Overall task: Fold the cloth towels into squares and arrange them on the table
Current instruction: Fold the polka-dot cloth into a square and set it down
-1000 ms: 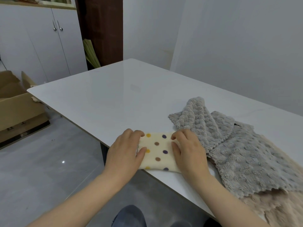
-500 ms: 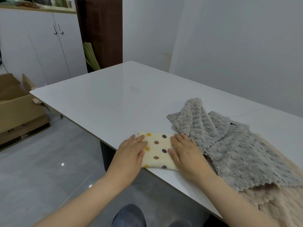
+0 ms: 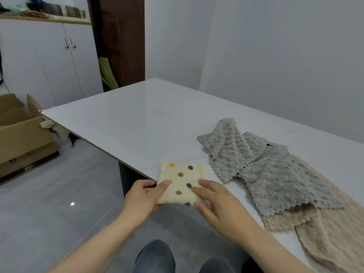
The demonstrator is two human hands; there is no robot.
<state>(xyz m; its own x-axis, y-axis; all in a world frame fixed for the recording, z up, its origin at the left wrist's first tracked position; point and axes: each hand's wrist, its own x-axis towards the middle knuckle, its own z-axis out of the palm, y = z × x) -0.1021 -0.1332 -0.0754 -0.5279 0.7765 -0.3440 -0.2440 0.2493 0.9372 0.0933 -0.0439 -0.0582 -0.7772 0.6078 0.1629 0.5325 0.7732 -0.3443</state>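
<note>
A small cream towel with coloured dots (image 3: 182, 180), folded to a near square, lies at the near edge of the white table (image 3: 137, 119), its near part over the edge. My left hand (image 3: 141, 198) pinches its left side, thumb on top and fingers beneath. My right hand (image 3: 218, 203) rests on its right side with fingers stretched flat. To the right a grey fluffy towel (image 3: 275, 178) lies crumpled and unfolded, partly on top of a beige towel (image 3: 325, 233) that runs toward the table's near right edge.
An open cardboard box (image 3: 19, 138) stands on the grey floor to the left. White cabinets (image 3: 59, 62) and a brown door frame line the back wall. My knees show below the table edge.
Both hands have slid the dotted towel toward me to the table's near edge. My left hand went from lying flat on it to pinching its left side.
</note>
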